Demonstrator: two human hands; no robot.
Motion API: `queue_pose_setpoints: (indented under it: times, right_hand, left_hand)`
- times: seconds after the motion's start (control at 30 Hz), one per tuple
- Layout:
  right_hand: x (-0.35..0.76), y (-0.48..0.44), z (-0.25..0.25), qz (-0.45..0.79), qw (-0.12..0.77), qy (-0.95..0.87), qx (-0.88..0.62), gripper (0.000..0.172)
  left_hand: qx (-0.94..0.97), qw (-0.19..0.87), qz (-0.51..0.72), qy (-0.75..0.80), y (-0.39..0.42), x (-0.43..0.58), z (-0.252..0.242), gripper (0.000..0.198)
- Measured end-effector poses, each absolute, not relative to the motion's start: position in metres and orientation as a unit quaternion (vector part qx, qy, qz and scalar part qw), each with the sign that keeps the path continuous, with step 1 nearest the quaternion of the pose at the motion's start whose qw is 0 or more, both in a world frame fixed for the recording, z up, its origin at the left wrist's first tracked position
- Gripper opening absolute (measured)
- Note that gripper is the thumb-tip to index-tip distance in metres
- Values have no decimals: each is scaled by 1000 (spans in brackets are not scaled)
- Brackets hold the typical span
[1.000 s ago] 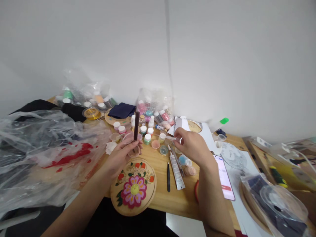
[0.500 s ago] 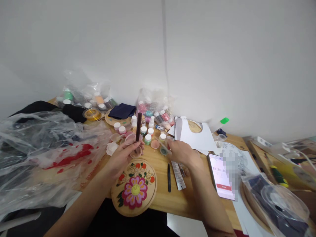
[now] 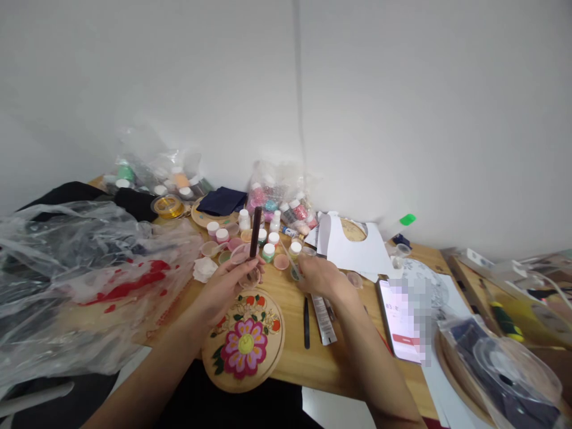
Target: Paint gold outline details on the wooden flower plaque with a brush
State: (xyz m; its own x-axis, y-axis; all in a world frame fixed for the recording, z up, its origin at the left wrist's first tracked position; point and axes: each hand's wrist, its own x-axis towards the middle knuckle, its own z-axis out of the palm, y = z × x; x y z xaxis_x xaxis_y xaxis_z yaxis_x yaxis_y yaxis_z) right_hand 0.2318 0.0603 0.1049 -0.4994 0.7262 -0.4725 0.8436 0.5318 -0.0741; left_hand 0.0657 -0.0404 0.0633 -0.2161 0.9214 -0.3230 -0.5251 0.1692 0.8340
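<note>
My left hand point(image 3: 232, 280) is closed around a dark brown stick point(image 3: 255, 232) that stands nearly upright. Small clear plastic cups point(image 3: 241, 254) lie about its fingers; whether it also grips one is hard to tell. My right hand point(image 3: 319, 275) is closed on a thin pale stick point(image 3: 289, 256), beside a small cup of dark green point(image 3: 295, 273). Below the hands, a round wooden board point(image 3: 276, 369) rests at the table's front edge. It carries a pink and purple flower point(image 3: 245, 348) with a yellow centre, green leaves and orange fruits.
White-capped paint jars point(image 3: 269, 252) and a cup of peach colour point(image 3: 281, 261) stand between the hands. Black tweezers point(image 3: 306, 325) and a silver tube point(image 3: 323, 322) lie nearer. A phone point(image 3: 397, 322) is at right, crumpled plastic point(image 3: 89, 280) at left, bagged jars point(image 3: 286, 202) along the wall.
My right hand has shifted slightly left with the pale stick, uncovering a clear cup to its right. The dark stick in my left hand has moved a little right and tilts slightly more.
</note>
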Motion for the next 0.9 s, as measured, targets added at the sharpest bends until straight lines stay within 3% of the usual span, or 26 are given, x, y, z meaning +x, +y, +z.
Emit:
queue_pose_setpoints:
  times: [0.17,0.23,0.33,0.43,0.53,0.9]
  right_hand:
    - [235,61,113,-131,120,863,474,33]
    - [237,60,116,-165,14,867,470,34]
    - [242,54,119,-310,-181,843,401,37]
    - [246,47,120,-433,-271,801,312,42]
    - [246,40,122,-466,-298,786,277,42]
    - [244,37,131,-410,-312,802,303,17]
  left_hand:
    - [207,593,602,493,-40,69,66,27]
    - [212,598,594,495,-41,72,67,27]
    - [239,612,579,484,-42,77,69,25]
    - [273,635,556,461,-44,84,69,21]
    - [279,664,535,442,-47,92,68,20]
    - [301,660,499,474,-45,95,65,23]
